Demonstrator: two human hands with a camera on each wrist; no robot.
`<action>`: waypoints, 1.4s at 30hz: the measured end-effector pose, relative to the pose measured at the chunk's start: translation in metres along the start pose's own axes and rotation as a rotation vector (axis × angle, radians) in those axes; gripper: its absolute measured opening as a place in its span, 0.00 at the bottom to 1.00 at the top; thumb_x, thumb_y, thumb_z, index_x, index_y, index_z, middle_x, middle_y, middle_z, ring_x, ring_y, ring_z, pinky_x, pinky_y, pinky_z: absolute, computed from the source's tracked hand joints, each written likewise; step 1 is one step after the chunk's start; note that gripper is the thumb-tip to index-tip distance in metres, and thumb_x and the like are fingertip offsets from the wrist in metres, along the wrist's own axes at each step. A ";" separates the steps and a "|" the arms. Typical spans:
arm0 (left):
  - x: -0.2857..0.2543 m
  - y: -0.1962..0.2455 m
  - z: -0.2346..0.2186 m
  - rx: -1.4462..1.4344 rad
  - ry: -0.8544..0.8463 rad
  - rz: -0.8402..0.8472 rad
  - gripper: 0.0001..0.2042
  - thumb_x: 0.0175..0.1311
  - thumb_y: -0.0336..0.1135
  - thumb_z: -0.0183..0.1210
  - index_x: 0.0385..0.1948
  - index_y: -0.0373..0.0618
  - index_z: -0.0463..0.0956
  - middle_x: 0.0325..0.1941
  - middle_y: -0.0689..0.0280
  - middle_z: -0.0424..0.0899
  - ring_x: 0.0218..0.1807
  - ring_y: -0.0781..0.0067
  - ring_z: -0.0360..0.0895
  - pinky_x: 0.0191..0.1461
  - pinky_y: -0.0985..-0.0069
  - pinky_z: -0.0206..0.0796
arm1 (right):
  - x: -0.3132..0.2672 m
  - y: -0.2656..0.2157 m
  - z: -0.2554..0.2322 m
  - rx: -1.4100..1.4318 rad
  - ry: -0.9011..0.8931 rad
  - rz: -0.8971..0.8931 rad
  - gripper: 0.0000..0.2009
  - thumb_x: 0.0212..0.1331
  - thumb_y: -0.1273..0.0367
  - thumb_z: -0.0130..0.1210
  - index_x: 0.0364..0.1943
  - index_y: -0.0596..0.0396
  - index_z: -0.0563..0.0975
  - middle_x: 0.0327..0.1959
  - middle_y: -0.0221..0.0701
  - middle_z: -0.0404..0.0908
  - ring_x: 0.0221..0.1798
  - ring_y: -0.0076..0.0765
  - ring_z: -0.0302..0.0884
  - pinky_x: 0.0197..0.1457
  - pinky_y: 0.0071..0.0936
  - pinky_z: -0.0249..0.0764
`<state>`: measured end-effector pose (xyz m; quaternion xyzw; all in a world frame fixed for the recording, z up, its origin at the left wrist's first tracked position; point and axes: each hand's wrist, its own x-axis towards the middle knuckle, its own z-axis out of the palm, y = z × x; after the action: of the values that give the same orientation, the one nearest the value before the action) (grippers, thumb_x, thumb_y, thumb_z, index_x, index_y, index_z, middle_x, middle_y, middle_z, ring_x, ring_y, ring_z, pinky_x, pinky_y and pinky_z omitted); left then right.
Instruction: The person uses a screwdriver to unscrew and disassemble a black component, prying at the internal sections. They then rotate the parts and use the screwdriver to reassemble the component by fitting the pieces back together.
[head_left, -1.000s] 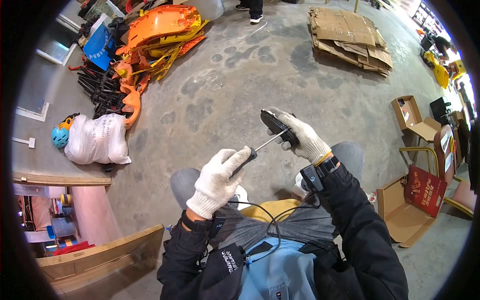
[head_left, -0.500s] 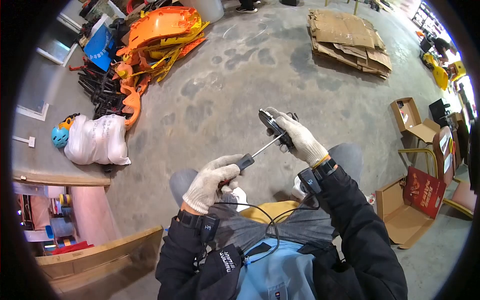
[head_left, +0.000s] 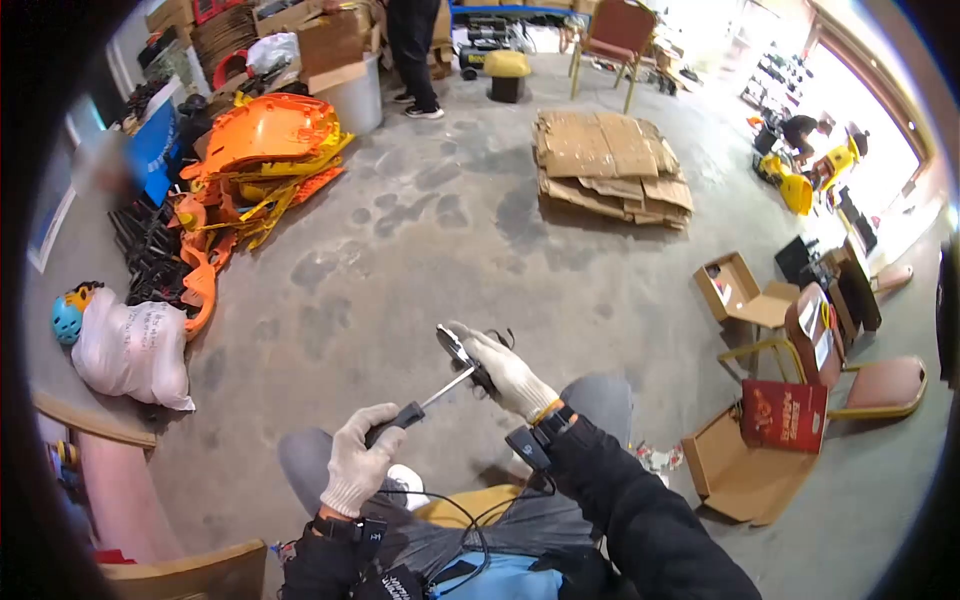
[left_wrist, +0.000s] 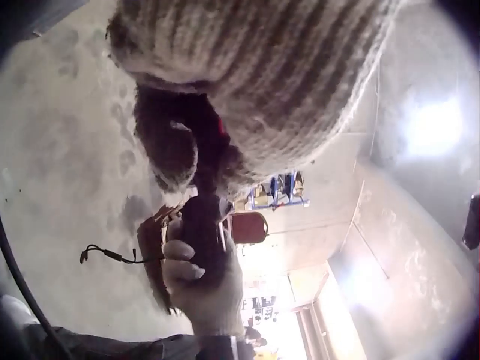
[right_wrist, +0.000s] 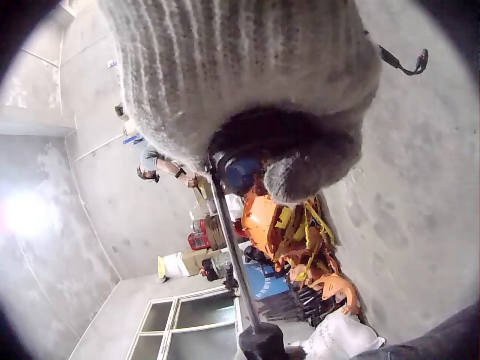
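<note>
In the head view my gloved left hand (head_left: 362, 455) grips the dark handle of a screwdriver (head_left: 398, 422). Its metal shaft slants up to the right, the tip right at a black part (head_left: 453, 346) with a rounded edge. My gloved right hand (head_left: 508, 372) holds this part, fingers curled round it; its exact kind cannot be told. A short black cable with a plug (right_wrist: 405, 66) hangs from it in the right wrist view. There the screwdriver shaft (right_wrist: 234, 251) runs up to the part, whose far side the glove hides.
Flattened cardboard (head_left: 605, 165) lies ahead on the concrete floor. Orange and yellow plastic shells (head_left: 262, 145) and a white sack (head_left: 135, 345) are at left. Open cartons (head_left: 745, 470) and chairs (head_left: 885, 388) stand at right. A black cable (head_left: 455, 500) crosses my lap.
The head view has tilted up and turned, so the hands appear lower and further left. My left fingers have shifted on the screwdriver handle; its tip stays at the black part.
</note>
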<state>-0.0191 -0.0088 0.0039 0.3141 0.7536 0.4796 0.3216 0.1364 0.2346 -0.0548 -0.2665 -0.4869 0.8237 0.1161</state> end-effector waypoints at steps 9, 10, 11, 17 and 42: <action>0.019 -0.040 -0.029 -0.558 -0.342 -0.472 0.22 0.71 0.31 0.65 0.64 0.35 0.74 0.50 0.57 0.84 0.45 0.73 0.86 0.44 0.81 0.77 | -0.005 -0.001 0.010 -0.294 0.062 -0.095 0.26 0.81 0.56 0.50 0.77 0.47 0.71 0.50 0.23 0.82 0.41 0.15 0.73 0.42 0.20 0.73; 0.016 -0.037 -0.031 -0.561 -0.326 -0.460 0.22 0.71 0.31 0.65 0.64 0.35 0.74 0.50 0.57 0.84 0.45 0.73 0.86 0.44 0.81 0.77 | -0.002 0.004 0.007 -0.221 0.096 -0.069 0.25 0.81 0.56 0.49 0.77 0.46 0.71 0.50 0.23 0.82 0.40 0.15 0.73 0.41 0.19 0.73; 0.012 -0.030 -0.029 -0.536 -0.317 -0.372 0.24 0.69 0.28 0.66 0.65 0.34 0.72 0.50 0.57 0.84 0.45 0.71 0.86 0.46 0.80 0.78 | 0.000 0.007 0.004 -0.203 0.106 -0.059 0.25 0.81 0.56 0.49 0.76 0.45 0.73 0.47 0.23 0.83 0.39 0.16 0.74 0.41 0.19 0.73; 0.017 -0.044 -0.024 -0.499 -0.176 -0.215 0.19 0.74 0.29 0.63 0.62 0.34 0.72 0.49 0.56 0.85 0.44 0.69 0.87 0.47 0.73 0.83 | 0.014 0.026 -0.001 -0.096 0.118 -0.008 0.25 0.81 0.56 0.49 0.77 0.45 0.70 0.44 0.32 0.84 0.28 0.19 0.74 0.27 0.21 0.76; 0.012 -0.046 -0.022 0.024 -0.041 -0.025 0.27 0.72 0.36 0.62 0.70 0.40 0.67 0.56 0.60 0.81 0.47 0.70 0.82 0.59 0.71 0.76 | 0.034 0.053 -0.021 -0.409 0.147 -0.271 0.24 0.79 0.52 0.48 0.69 0.47 0.77 0.35 0.22 0.77 0.28 0.18 0.69 0.26 0.22 0.67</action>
<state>-0.0510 -0.0270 -0.0338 0.3181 0.7564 0.4600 0.3391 0.1235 0.2389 -0.1192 -0.2759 -0.6649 0.6634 0.2043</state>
